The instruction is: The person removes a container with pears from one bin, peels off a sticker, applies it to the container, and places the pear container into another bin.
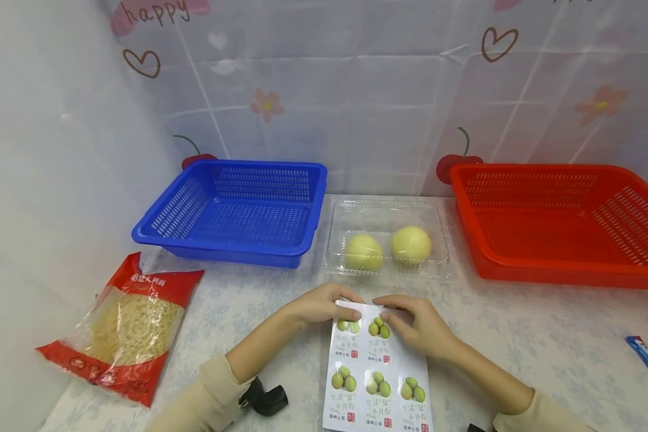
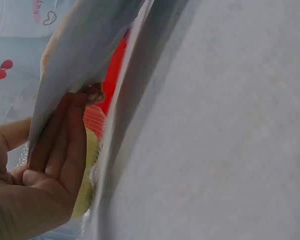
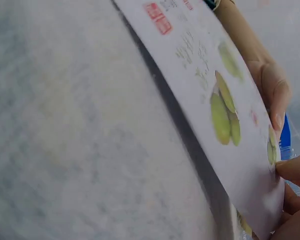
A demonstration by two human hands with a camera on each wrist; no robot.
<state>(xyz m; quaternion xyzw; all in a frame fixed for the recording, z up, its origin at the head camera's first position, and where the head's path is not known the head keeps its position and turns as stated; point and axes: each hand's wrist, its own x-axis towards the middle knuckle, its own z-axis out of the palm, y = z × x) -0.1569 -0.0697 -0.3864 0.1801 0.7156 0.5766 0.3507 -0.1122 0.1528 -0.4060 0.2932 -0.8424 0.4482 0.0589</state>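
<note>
A white sheet of pear labels (image 1: 378,369), printed with green pears, writing and small red stamps, stands before me, its upper edge raised. My left hand (image 1: 324,306) pinches the upper left edge, thumb in front and fingers (image 2: 65,135) behind. My right hand (image 1: 423,330) holds the upper right part between thumb and fingers; in the right wrist view its fingertips grip the edge beside a blank white corner. Just beyond the sheet sits a clear plastic box (image 1: 386,210) with two round yellow-green fruits (image 1: 411,243) inside or under it; I cannot tell whether its lid is fastened.
At the back left stands a blue basket (image 1: 227,255), and at the back right a red basket (image 1: 561,270). A red-ended bag of pasta (image 1: 135,318) lies on the left. Far right is a small blue packet (image 1: 646,354). A patterned curtain (image 1: 356,108) hangs behind.
</note>
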